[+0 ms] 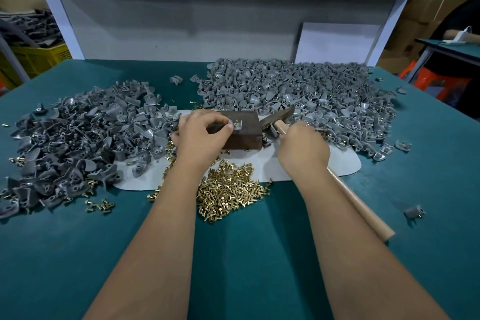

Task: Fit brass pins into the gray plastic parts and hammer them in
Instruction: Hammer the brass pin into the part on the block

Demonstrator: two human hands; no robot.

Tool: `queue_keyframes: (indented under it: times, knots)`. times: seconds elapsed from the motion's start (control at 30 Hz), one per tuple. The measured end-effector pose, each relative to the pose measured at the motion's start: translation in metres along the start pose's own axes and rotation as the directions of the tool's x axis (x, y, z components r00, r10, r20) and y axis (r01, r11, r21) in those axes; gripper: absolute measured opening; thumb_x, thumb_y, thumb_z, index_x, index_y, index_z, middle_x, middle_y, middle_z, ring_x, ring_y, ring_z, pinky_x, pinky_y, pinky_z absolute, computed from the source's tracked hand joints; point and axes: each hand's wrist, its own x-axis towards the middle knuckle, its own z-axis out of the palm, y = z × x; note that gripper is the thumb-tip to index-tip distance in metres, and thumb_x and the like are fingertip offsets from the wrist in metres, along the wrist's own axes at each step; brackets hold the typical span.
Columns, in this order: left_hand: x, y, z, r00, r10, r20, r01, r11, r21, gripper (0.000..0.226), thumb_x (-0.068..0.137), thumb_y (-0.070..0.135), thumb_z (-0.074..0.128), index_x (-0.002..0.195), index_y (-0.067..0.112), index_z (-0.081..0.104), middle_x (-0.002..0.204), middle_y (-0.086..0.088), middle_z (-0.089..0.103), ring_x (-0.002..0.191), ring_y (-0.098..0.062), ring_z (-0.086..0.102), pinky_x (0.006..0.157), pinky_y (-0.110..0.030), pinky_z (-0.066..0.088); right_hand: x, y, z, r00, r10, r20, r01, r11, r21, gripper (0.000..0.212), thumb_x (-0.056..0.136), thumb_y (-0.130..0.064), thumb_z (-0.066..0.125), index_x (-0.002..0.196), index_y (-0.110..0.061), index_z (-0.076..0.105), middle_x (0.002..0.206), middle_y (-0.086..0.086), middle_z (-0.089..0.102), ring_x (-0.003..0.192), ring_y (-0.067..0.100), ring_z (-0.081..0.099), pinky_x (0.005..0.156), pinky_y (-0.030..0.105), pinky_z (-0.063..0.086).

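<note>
A rusty brown metal block (246, 135) stands at the table's middle. On its top lies a gray plastic part (237, 125) with a brass pin in it. My left hand (205, 135) pinches that part at its left side. My right hand (302, 147) grips the wooden handle of a hammer (358, 202); the hammer's dark head (279, 118) lies just right of the block. A heap of loose brass pins (228, 192) sits in front of the block, between my forearms.
Two large heaps of gray parts lie on the green table (78, 254): one at the left (78, 138), one at the back right (298, 91). A white sheet (342, 166) lies under the block. A lone gray part (415, 212) lies right of the handle. A white shelf frame (181, 21) stands behind.
</note>
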Motion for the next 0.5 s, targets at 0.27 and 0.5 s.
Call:
queue_keyframes:
  times: [0.27, 0.5]
  knots:
    - [0.001, 0.001, 0.007, 0.995, -0.006, -0.095, 0.012, 0.997, 0.070, 0.013, 0.086, 0.040, 0.068, 0.076, 0.043, 0.061, 0.104, 0.023, 0.060, 0.114, -0.015, 0.041, 0.104, -0.050, 0.033, -0.003, -0.007, -0.044, 0.973, -0.166, -0.158, 0.197, 0.959, 0.203, 0.014, 0.096, -0.028, 0.051, 0.100, -0.025, 0.037, 0.068, -0.008, 0.045, 0.062, 0.023, 0.047, 0.051, 0.031, 0.028]
    - [0.003, 0.000, 0.009, 0.993, 0.013, -0.119, -0.007, 0.999, 0.047, 0.009, 0.085, 0.038, 0.070, 0.078, 0.041, 0.068, 0.104, 0.019, 0.067, 0.114, -0.017, 0.050, 0.103, -0.051, 0.034, -0.016, -0.025, -0.065, 0.929, -0.354, -0.111, 0.369, 0.914, 0.167, 0.029, 0.096, -0.032, 0.050, 0.122, -0.043, 0.052, 0.105, 0.001, 0.069, 0.097, 0.032, 0.064, 0.071, 0.038, 0.049]
